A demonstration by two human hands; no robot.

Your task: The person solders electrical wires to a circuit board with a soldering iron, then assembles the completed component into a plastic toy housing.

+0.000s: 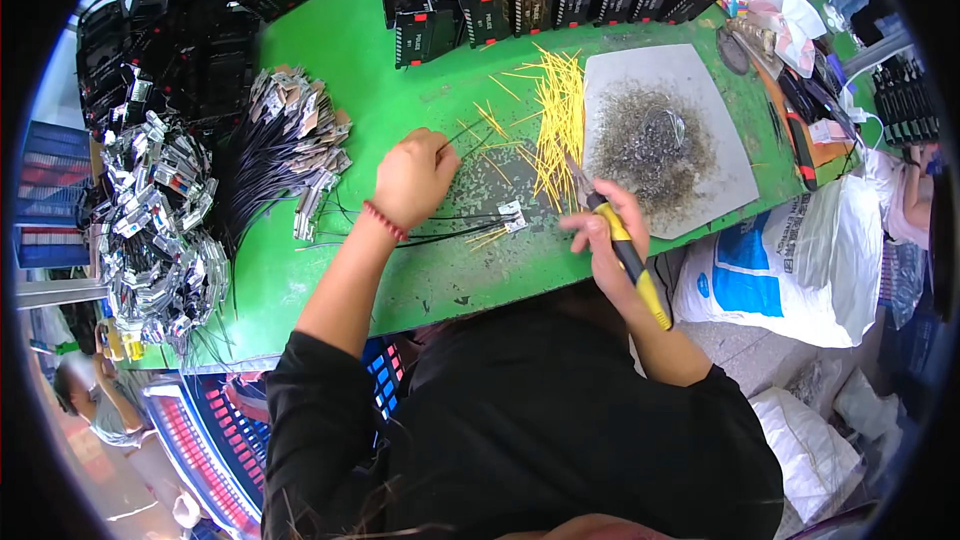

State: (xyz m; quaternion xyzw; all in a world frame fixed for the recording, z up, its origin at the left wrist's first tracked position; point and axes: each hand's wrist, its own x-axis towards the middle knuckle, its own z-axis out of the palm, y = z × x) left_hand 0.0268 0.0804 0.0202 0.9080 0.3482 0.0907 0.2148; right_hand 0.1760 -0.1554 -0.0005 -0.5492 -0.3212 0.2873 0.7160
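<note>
One right hand (608, 250): wrapped round yellow-black pliers (627, 255)
Left hand (415, 178): fingers curled, grip unclear, near slim black cables (445, 233)
Yellow strips (562, 105): spiky heap mid-table, pliers' nose there
Grey board (725, 180): gritty clippings (650, 145), just beside
Boxy black shells (430, 35): ranked behind

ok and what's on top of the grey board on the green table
Small dark bits lie scattered across the middle of the grey board, hiding much of the surface beneath them. The right hand, holding pliers, covers part of its lower-left edge.
</note>
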